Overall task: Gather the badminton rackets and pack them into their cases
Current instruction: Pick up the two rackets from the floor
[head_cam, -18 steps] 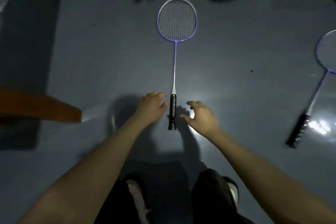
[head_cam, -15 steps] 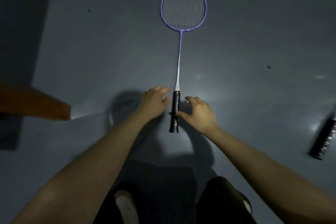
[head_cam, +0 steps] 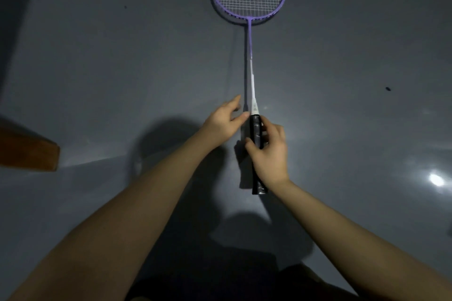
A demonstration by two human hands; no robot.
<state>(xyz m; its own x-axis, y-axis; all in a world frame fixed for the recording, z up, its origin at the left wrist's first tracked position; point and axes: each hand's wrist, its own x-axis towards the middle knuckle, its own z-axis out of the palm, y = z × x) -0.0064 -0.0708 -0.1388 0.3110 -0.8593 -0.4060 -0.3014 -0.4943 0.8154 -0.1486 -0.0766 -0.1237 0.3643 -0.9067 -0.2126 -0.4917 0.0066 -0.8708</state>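
well, the grey floor (head_cam: pixel 342 56) is taking up nearly everything down there, dim and glossy, with a bright spot of light glaring off it at the right and a few dark specks showing on it. a person is leaning over it, both bare forearms reaching forward and their shadow falling on the floor beneath them. a brown wooden piece (head_cam: pixel 29 151) is jutting in from the left edge, well apart from the hands; what it belongs to i cannot tell.

the badminton racket (head_cam: pixel 249 39) is lying lengthwise away from the person, its purple-framed head with white strings pointing to the far side, the thin shaft going from purple to white as it runs back to the black handle (head_cam: pixel 255 129). whether the handle end is touching the floor or just off it, i cannot tell.

the right hand (head_cam: pixel 270 154) is gripping that handle, thumb and fingers curling round its middle, with the butt end sticking out below the wrist. the left hand (head_cam: pixel 223 121) is sitting just beside the top of the handle, fingers relaxed and loosely spread, holding nothing, its fingertips close to where the white shaft is meeting the grip.
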